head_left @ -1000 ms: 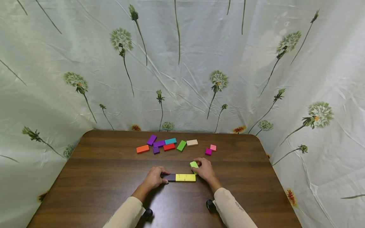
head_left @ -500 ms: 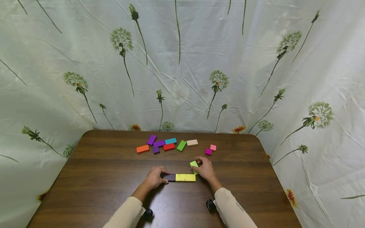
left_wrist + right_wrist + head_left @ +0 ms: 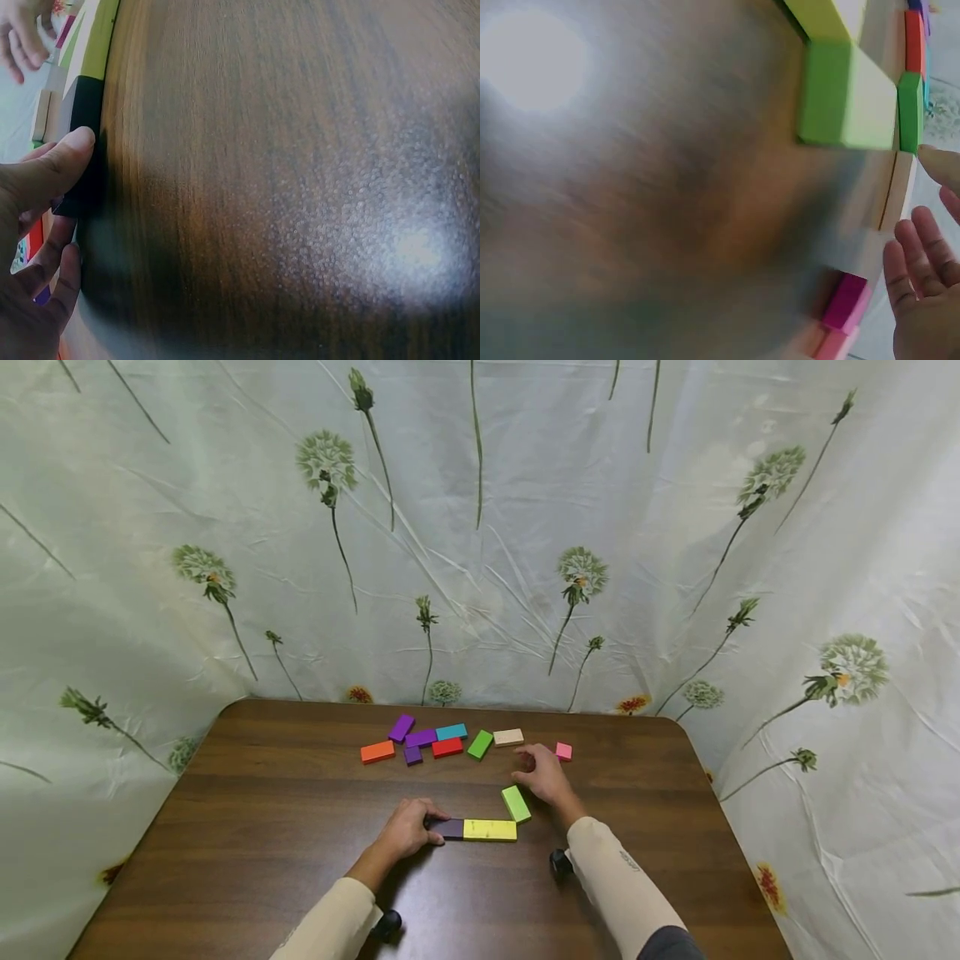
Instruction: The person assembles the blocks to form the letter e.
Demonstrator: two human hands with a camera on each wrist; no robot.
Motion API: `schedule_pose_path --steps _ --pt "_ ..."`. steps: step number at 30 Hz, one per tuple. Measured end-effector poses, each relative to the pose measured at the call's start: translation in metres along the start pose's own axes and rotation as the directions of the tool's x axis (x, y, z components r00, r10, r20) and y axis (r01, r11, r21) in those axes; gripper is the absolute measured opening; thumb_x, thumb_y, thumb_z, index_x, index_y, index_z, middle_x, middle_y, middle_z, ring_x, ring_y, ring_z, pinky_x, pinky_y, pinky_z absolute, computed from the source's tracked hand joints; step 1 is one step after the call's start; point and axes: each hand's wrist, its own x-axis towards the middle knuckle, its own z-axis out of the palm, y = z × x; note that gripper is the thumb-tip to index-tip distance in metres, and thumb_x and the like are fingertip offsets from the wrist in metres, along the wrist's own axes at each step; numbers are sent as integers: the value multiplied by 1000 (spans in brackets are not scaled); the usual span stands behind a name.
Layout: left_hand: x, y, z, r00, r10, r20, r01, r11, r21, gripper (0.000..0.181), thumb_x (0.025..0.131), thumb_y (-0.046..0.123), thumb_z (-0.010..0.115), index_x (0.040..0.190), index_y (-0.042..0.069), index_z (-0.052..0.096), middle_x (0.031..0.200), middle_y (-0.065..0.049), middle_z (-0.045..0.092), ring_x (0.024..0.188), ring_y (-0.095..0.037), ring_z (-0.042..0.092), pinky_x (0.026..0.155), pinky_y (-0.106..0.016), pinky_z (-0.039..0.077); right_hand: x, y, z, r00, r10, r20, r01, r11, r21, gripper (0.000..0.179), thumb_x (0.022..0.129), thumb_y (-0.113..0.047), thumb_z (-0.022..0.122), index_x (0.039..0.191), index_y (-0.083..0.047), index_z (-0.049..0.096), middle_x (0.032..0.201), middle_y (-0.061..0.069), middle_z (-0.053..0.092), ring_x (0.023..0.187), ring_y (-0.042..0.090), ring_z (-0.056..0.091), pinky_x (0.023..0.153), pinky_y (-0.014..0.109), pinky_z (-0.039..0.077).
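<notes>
My left hand point(image 3: 407, 827) grips the outer end of a dark block point(image 3: 450, 829), thumb on its near side in the left wrist view. That block lies end to end with a yellow block point(image 3: 490, 831). A lime-green block point(image 3: 516, 803) lies slanted by the yellow block's right end. Above and right of it, my right hand point(image 3: 546, 773) holds nothing, its fingers parted in the right wrist view. Nearest beyond this hand are a magenta block point(image 3: 846, 302), hidden by the hand in the head view, and a pink block point(image 3: 564, 752).
Along the table's far part lie orange point(image 3: 377, 752), purple point(image 3: 401, 727), blue point(image 3: 452, 732), red point(image 3: 447, 747), green point(image 3: 480, 744) and beige point(image 3: 508, 737) blocks. A flowered curtain point(image 3: 480, 568) hangs behind the brown table point(image 3: 262, 827).
My right hand has let go of the lime-green block and moved away towards the far side, over the magenta block. The left hand stays on the dark block.
</notes>
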Motion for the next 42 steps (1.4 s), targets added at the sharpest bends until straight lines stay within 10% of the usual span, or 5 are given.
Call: schedule_pose_path --steps 12,42 --pt "0 0 0 1000 -24 19 24 1000 13 31 67 13 85 96 8 77 91 -2 70 89 -24 64 82 -41 47 63 2 -4 995 13 99 9 977 -215 36 80 3 72 115 4 64 120 20 59 112 36 56 96 46 44" --pt "1 2 -1 998 -42 38 43 999 -24 31 69 10 84 98 6 76 92 -5 70 91 -26 63 83 -45 47 37 -13 3 980 71 183 -48 991 -126 28 78 -2 73 105 1 69 97 8 62 89 21 57 81 37 48"
